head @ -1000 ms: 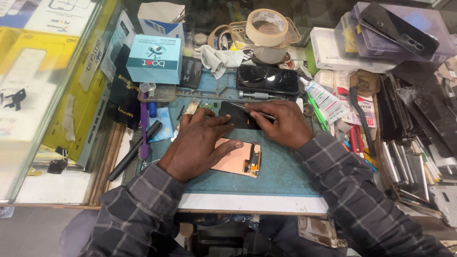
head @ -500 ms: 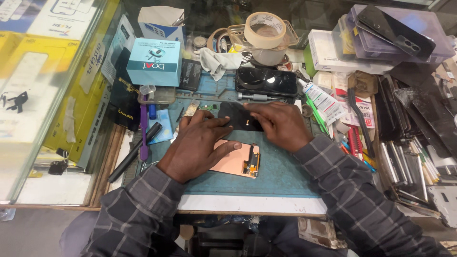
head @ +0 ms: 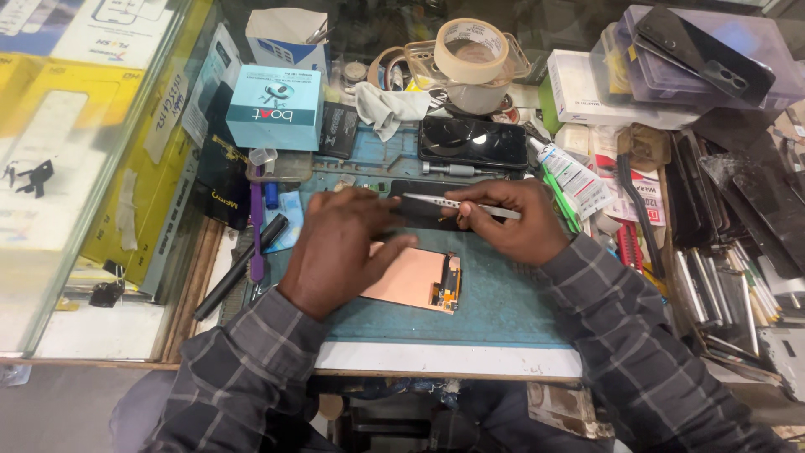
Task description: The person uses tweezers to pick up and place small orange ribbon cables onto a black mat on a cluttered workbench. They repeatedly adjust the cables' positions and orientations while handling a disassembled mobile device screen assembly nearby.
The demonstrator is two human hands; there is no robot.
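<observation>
The right hand (head: 511, 222) now pinches metal tweezers (head: 457, 204), newly visible, tips over the dark phone (head: 419, 205) near the blue mat's (head: 503, 310) far edge. The left hand (head: 344, 247), fingers together, still presses the phone, covering the copper-backed screen (head: 415, 277).

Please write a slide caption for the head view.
Right hand holds tweezers over a dark phone; left hand steadies it.

2 hands (head: 344, 252) (head: 511, 220), 1 tweezers (head: 457, 204), 1 tape roll (head: 471, 50)
</observation>
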